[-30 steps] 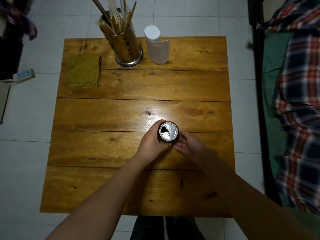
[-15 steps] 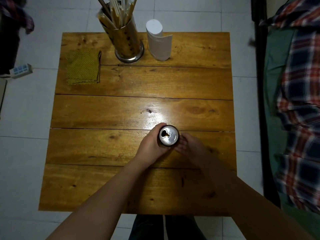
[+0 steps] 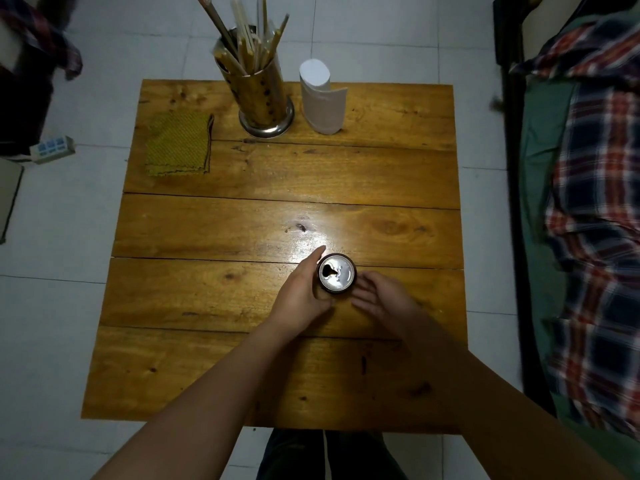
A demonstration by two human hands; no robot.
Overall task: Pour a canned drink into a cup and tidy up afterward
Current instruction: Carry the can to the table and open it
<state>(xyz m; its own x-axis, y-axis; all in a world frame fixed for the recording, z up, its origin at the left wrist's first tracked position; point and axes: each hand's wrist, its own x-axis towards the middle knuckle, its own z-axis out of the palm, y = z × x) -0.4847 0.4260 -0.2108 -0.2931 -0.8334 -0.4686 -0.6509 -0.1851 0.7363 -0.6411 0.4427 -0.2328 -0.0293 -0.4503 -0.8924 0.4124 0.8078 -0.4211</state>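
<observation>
The can (image 3: pixel 337 274) stood upright on the bench (image 3: pixel 242 223), near its middle, mouth already open. The left hand (image 3: pixel 300 293) curled round its side wall; the right hand (image 3: pixel 379 296) lay beside it with relaxed, spread fingers — touching or just short, I could not tell. Thin metal, probably smooth and easily dented, it likely wanted a mid-body grip — firm, not squeezing — and kept level, since liquid could slop out

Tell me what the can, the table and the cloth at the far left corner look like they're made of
Can: metal, probably aluminium, with a shiny silver top and an opened mouth. Table: varnished wood planks, with grain, knots and a glossy glare patch. Cloth: woven textile, olive-yellow, matte, with a visible mesh pattern and folded layers at its edges.
</observation>
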